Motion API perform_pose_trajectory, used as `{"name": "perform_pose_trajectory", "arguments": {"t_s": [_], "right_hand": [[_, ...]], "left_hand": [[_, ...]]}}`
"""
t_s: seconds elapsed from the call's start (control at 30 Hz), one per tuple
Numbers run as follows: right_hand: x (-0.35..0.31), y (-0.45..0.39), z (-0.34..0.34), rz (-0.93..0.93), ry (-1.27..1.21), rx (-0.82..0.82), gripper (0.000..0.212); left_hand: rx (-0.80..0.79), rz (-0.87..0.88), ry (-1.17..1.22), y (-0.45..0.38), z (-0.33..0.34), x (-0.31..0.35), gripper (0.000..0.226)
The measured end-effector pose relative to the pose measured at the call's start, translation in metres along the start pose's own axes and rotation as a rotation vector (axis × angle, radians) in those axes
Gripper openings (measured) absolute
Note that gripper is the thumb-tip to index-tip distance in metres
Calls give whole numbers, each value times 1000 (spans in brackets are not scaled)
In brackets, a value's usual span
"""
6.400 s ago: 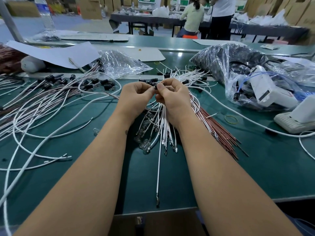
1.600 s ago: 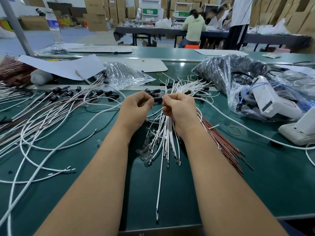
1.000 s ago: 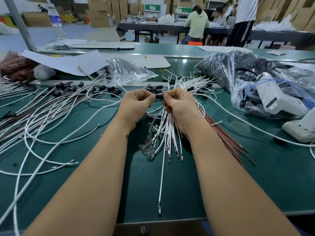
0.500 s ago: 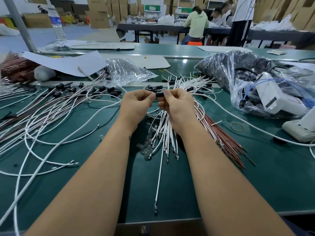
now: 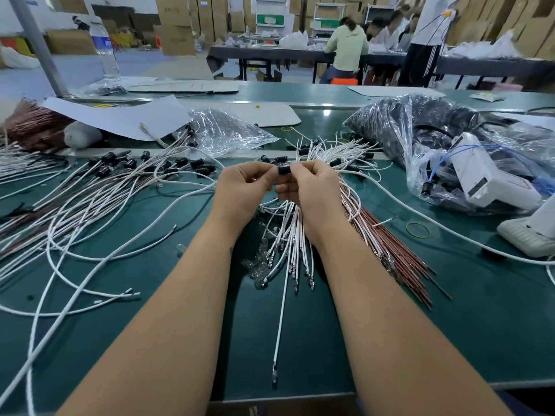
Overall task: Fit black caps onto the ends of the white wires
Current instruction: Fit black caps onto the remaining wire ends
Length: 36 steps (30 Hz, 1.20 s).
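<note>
Head view: left hand (image 5: 243, 187) and right hand (image 5: 312, 187) meet above the green table (image 5: 480, 325), fingers curled, both pinching one black cap (image 5: 283, 170) between the fingertips. One white wire (image 5: 280, 313) hangs from the hands toward the near edge. Bundle of white wires (image 5: 295, 244) lies under the right hand, red wires (image 5: 399, 253) just right of it. Capped wires (image 5: 90, 199) spread at left. Clear bag (image 5: 468, 163) sits far right.

Wire bundles (image 5: 90, 205) left; plastic bags (image 5: 450, 151) right.
</note>
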State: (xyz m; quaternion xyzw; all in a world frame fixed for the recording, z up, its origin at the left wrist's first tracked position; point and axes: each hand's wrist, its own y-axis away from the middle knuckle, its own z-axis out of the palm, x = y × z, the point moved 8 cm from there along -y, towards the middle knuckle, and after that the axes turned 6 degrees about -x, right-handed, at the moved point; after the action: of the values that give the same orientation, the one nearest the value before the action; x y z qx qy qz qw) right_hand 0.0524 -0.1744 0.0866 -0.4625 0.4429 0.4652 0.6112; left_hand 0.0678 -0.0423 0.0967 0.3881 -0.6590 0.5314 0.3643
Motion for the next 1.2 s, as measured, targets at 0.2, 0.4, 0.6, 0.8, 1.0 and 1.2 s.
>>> {"name": "perform_pose_trajectory", "arguments": {"t_s": [0.2, 0.4, 0.6, 0.8, 1.0, 1.2], "right_hand": [[-28, 8, -18, -235, -17, 207, 9], [-34, 27, -57, -356, -194, 653, 10], [-36, 22, -45, -329, 90, 539, 35], [-39, 21, -21, -428, 368, 335, 70], [-39, 23, -7, -477, 549, 280, 41], [-40, 25, 1, -496, 682, 214, 19]], "left_hand": [[-38, 148, -202, 0, 8, 15, 20], [37, 225, -621, 5, 3, 24, 19], [149, 152, -764, 5, -4, 32, 30], [356, 201, -894, -18, -42, 96, 27], [728, 351, -1094, -24, -148, 148, 23], [405, -542, -1307, 9, -223, 16, 22]]}}
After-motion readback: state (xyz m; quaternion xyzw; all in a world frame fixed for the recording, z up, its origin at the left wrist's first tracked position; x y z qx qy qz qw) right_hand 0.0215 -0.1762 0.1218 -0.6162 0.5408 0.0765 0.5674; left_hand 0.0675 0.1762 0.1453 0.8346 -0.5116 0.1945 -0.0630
